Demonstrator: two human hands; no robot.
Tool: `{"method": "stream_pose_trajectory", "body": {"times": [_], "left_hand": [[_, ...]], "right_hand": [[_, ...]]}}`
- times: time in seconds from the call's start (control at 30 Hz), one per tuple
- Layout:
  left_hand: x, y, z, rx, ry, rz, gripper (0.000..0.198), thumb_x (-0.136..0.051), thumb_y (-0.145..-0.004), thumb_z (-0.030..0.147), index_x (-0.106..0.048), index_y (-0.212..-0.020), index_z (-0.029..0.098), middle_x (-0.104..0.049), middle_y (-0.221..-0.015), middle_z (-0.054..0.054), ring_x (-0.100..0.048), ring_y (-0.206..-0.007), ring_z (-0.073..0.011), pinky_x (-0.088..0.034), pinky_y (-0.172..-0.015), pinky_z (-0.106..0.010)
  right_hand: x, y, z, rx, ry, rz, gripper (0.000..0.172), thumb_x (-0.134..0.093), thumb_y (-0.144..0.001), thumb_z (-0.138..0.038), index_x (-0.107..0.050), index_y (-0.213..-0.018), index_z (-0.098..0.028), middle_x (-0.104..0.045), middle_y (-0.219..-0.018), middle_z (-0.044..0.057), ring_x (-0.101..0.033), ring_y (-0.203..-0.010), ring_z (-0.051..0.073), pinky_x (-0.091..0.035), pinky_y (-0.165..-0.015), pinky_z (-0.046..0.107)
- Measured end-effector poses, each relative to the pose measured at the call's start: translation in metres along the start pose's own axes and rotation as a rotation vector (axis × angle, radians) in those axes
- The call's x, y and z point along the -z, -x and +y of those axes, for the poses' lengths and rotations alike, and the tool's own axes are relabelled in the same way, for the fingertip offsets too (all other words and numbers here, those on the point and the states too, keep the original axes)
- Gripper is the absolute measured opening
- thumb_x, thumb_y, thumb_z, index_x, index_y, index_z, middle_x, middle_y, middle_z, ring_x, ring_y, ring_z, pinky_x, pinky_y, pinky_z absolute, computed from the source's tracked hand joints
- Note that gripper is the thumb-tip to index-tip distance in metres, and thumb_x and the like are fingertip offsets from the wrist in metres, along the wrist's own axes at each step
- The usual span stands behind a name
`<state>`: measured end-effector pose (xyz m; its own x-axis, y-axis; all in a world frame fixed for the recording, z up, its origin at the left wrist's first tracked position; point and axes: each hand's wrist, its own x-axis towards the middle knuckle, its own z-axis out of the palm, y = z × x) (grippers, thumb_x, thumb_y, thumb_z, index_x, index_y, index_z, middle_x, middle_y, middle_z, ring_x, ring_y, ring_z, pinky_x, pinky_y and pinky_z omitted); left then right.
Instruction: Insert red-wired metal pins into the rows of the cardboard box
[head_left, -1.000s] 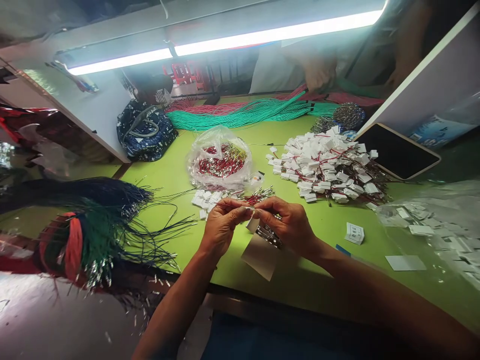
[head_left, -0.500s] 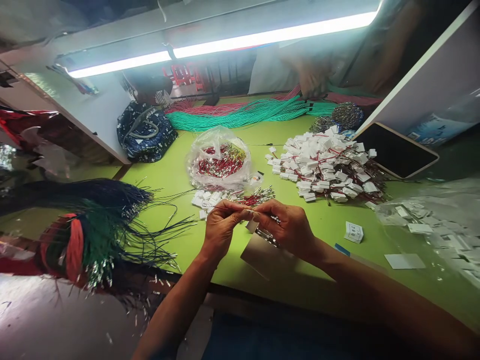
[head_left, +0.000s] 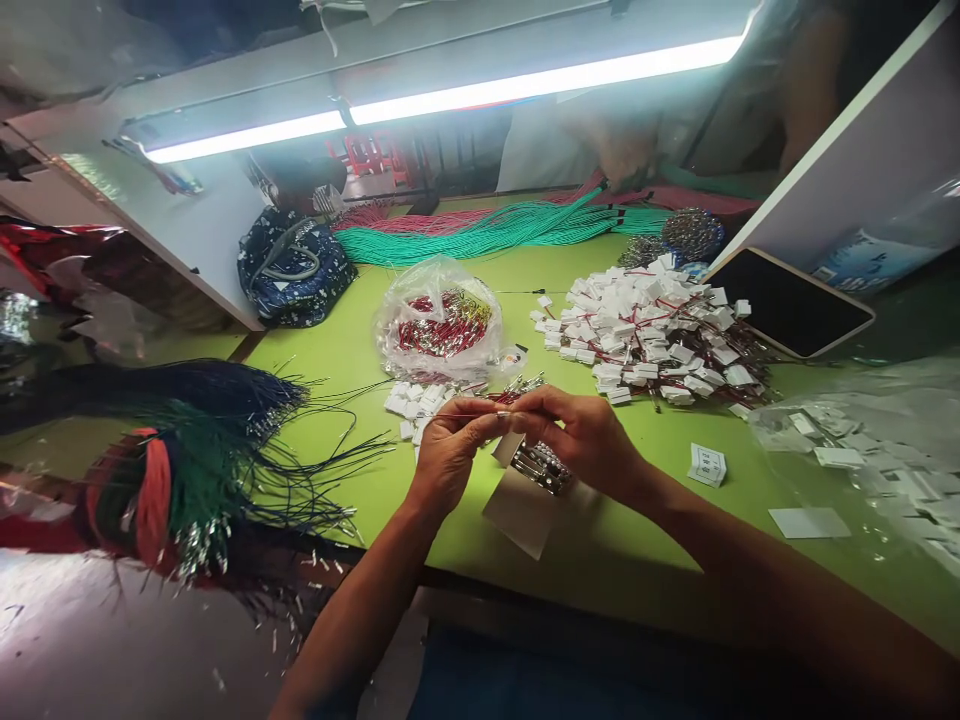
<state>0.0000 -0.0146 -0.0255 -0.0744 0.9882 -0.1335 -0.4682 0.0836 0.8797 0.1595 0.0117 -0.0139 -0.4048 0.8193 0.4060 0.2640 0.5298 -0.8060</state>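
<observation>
Above the table, my left hand (head_left: 448, 455) and my right hand (head_left: 589, 435) meet fingertip to fingertip. A thin wire (head_left: 480, 414) is pinched in my left hand. Its end, with a small shiny piece, reaches my right fingertips, which are pressed together; what exactly they grip is too small to tell. Beneath my right hand stands a small open box of metal parts (head_left: 541, 465) with a cardboard flap (head_left: 517, 510) at the front. Just behind my hands lie short red wires with metal ends (head_left: 523, 385) and a few white blocks (head_left: 412, 400).
A clear plastic bag of red wires (head_left: 442, 325) sits mid-table. To its right is a heap of white blocks with red wires (head_left: 637, 330), near a dark tablet-like panel (head_left: 795, 300). Dark wire bundles (head_left: 202, 400) lie left; teal wires (head_left: 480, 235) lie behind, where another person's hand shows.
My right hand has lifted and shifted slightly, uncovering more of the metal parts in the box. My left hand has moved a little to the right. Both stay pinched together.
</observation>
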Motion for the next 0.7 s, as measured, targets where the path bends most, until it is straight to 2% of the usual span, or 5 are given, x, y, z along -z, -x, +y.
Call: {"method": "stream_pose_trajectory", "body": {"times": [0.1,0.2,0.43,0.57,0.7], "left_hand": [[0.005,-0.005,0.007,-0.016,0.077,0.05,0.033,-0.082,-0.056,0.034,-0.066,-0.08,0.018,-0.072,-0.081,-0.001,-0.066,-0.068,-0.0117,-0.052,-0.069,-0.026],[0.012,-0.01,0.013,-0.029,0.096,0.149,0.033,-0.084,-0.051,0.033,-0.067,-0.073,0.016,-0.071,-0.072,-0.001,-0.064,-0.061,-0.0103,-0.052,-0.062,-0.023],[0.017,-0.014,0.014,-0.037,0.035,0.24,0.037,-0.086,-0.044,0.034,-0.07,-0.072,0.014,-0.071,-0.065,-0.003,-0.064,-0.055,-0.012,-0.053,-0.06,-0.026],[0.026,-0.015,0.012,-0.094,-0.263,0.192,0.027,-0.079,-0.059,0.035,-0.073,-0.077,0.015,-0.072,-0.074,-0.004,-0.065,-0.065,-0.0133,-0.052,-0.067,-0.027],[0.038,-0.012,0.024,-0.286,-0.647,0.223,0.018,-0.07,-0.07,0.031,-0.074,-0.083,0.02,-0.073,-0.088,-0.004,-0.064,-0.084,-0.0171,-0.048,-0.079,-0.027]], "right_hand": [[0.016,-0.012,0.003,-0.126,-0.072,-0.053,0.016,-0.055,-0.084,-0.03,-0.063,-0.081,-0.017,-0.061,-0.058,-0.002,-0.057,-0.051,0.01,-0.044,-0.051,0.021],[0.028,-0.02,0.007,-0.188,-0.116,-0.121,0.017,-0.053,-0.082,-0.03,-0.061,-0.078,-0.016,-0.06,-0.059,-0.002,-0.055,-0.052,0.009,-0.045,-0.052,0.023],[0.032,-0.028,0.014,-0.234,-0.289,-0.28,0.016,-0.054,-0.081,-0.03,-0.06,-0.078,-0.015,-0.06,-0.064,-0.001,-0.055,-0.055,0.008,-0.047,-0.054,0.023],[0.031,-0.033,0.029,-0.246,-0.199,-0.237,0.018,-0.054,-0.079,-0.032,-0.061,-0.075,-0.015,-0.059,-0.062,-0.001,-0.054,-0.052,0.008,-0.046,-0.051,0.022],[0.034,-0.037,0.057,-0.259,0.046,-0.258,0.019,-0.052,-0.079,-0.03,-0.065,-0.076,-0.016,-0.061,-0.058,-0.002,-0.053,-0.047,0.008,-0.044,-0.048,0.022]]}}
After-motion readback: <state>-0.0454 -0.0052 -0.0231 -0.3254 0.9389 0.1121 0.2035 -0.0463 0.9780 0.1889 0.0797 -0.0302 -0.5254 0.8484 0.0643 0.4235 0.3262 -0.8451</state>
